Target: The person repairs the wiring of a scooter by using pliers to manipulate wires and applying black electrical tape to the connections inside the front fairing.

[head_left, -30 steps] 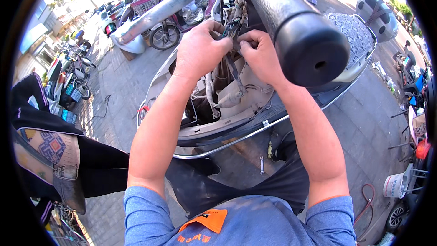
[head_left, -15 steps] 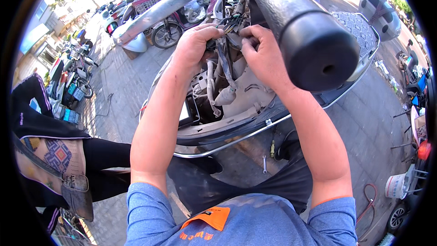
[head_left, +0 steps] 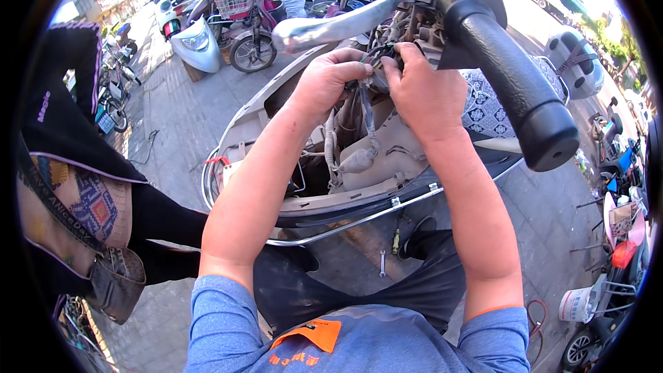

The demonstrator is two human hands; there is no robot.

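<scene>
Bright daylight from the upper left washes the top of the frame pale and puts a soft sheen on the curved silver plastic scooter body panel (head_left: 338, 24) and the thick black rubber handlebar grip (head_left: 511, 83). The grey paving stones (head_left: 173, 117) bow toward the dark circular fisheye rim. The centre is sharp; the edges soften and smear.

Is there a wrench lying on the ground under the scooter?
Yes, a small wrench lies on the pavement below the scooter's chrome rail.
</scene>
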